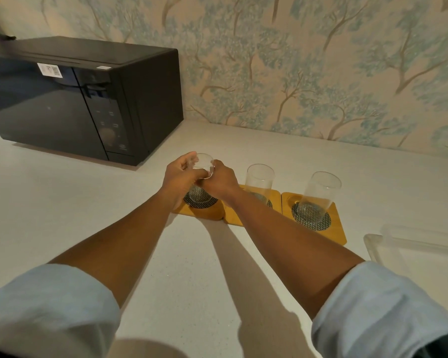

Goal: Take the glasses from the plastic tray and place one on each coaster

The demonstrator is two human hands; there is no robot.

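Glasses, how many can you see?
3. One glass is held by both hands over the left coaster, one stands on the middle coaster, one on the right coaster. The plastic tray is partly out of view, so more may be hidden.

Tree-patterned wallpaper (pixel 321 60) — pale countertop (pixel 62 202), black microwave (pixel 80 96)

We find open counter (pixel 62 215) near and to the left, bare up to the microwave (pixel 88 99), which blocks the far left. To the right, two upright glasses (pixel 259 180) on coasters (pixel 331 228) stand close together, with narrow gaps between them. The plastic tray (pixel 373 246) hems in the near right. The wall (pixel 321 73) closes the far side.
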